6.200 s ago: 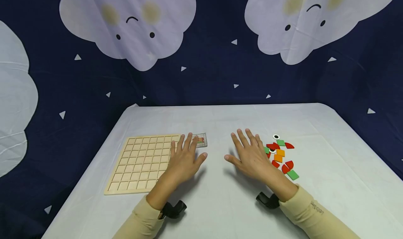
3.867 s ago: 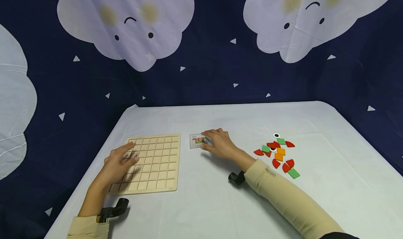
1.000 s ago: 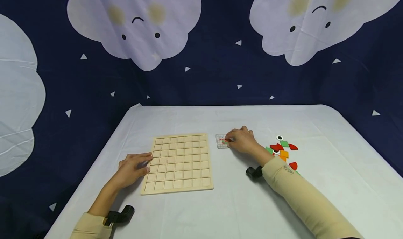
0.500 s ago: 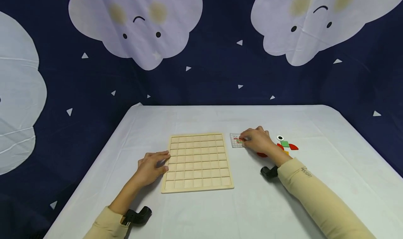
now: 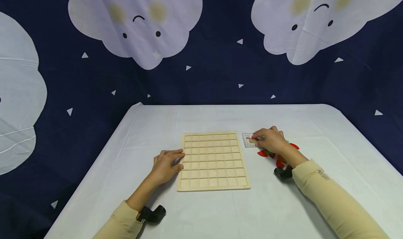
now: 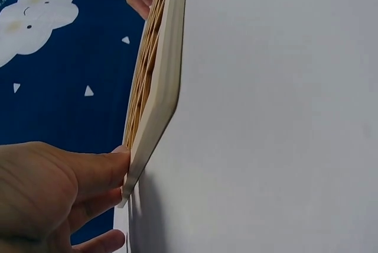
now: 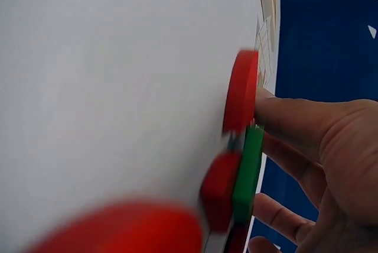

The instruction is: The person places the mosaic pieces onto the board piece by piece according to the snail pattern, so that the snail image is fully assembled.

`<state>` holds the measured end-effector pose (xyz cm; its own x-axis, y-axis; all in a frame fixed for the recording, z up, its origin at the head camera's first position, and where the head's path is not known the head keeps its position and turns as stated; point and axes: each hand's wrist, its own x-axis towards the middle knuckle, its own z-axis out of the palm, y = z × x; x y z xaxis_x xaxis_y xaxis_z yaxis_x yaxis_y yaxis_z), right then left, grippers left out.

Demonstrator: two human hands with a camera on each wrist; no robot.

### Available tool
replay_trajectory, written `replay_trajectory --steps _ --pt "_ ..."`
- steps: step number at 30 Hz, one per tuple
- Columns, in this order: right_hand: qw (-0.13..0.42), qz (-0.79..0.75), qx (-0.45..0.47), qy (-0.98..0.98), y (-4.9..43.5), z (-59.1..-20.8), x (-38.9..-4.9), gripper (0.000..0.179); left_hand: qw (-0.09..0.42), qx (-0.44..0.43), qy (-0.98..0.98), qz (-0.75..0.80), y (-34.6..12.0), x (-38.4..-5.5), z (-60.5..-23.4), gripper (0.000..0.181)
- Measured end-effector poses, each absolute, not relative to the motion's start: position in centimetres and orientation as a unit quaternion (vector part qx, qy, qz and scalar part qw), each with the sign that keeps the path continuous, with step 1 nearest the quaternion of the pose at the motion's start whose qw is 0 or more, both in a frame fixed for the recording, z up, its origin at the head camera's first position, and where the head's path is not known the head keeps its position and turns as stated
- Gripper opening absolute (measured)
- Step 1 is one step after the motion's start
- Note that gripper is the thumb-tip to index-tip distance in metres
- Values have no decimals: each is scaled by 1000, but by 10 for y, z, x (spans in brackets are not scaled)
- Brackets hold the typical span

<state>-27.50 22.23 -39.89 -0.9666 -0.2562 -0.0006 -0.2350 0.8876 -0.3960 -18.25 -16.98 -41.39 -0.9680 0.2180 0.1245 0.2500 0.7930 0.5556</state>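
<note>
A pale wooden grid board (image 5: 214, 162) lies on the table, its cells holding no pieces. My left hand (image 5: 165, 167) is at its left edge, index finger and thumb spread apart with their tips against the frame. In the left wrist view, the thumb (image 6: 100, 169) touches the board's rim (image 6: 160, 93). Just right of the board is a small clear gridded card (image 5: 248, 140) with a coloured picture. My right hand (image 5: 270, 140) holds this card at its right part with curved index finger and thumb, covering that end.
Loose red pieces (image 5: 262, 153), green and orange ones lie under and around the right wrist, partly hidden by it. In the right wrist view, a red piece (image 7: 241, 90) and a green piece (image 7: 248, 173) stand close beside the thumb.
The hands have left their earlier raised pose. Over the last second, the left hand has slid the board rightward, and the right hand has moved the card right, toward the loose pieces.
</note>
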Motion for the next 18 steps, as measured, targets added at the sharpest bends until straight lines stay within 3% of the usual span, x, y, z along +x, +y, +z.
replay_trajectory --steps 18 --pt "31 -205 -120 971 251 -397 -271 32 37 -139 -946 -290 -138 -186 -414 40"
